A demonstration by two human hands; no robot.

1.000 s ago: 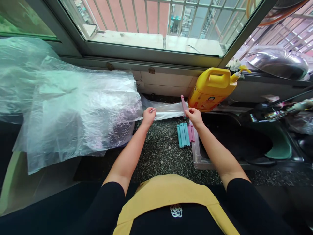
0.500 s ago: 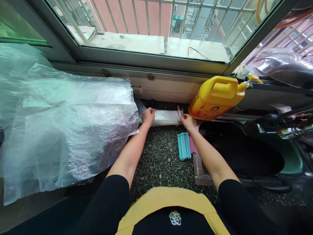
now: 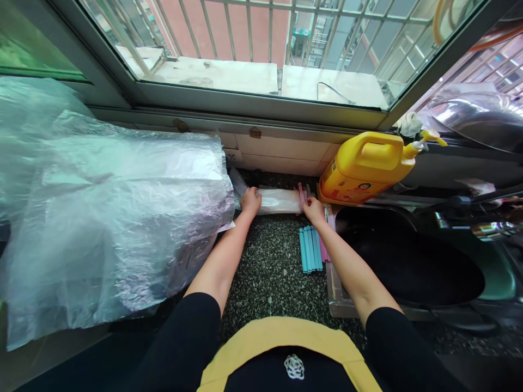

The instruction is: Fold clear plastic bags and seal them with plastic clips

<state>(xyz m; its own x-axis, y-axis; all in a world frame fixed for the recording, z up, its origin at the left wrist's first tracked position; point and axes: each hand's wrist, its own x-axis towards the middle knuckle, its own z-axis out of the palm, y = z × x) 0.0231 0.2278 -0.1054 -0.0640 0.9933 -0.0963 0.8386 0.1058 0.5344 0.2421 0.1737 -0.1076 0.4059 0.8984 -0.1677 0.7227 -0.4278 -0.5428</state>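
A long packet in clear plastic with whitish contents lies across the counter near the wall. My left hand is closed on its left end, fingers bunched around the plastic. At the other end, my right hand pinches a pink bag-sealing clip standing crosswise over the packet's end. Whether the clip is fastened there I cannot tell. Below my right hand, several teal sealing clips lie side by side, with pink clips partly hidden under my right forearm.
Large clear plastic bags cover the left side. A yellow jug with a pump stands at the back right. Beside it is a sink with a large black pan. Speckled dark countertop lies between my arms; a window frame runs behind.
The view has shifted slightly. The pink clip stands a little more upright by my right fingers. Both hands stay at the packet's two ends.
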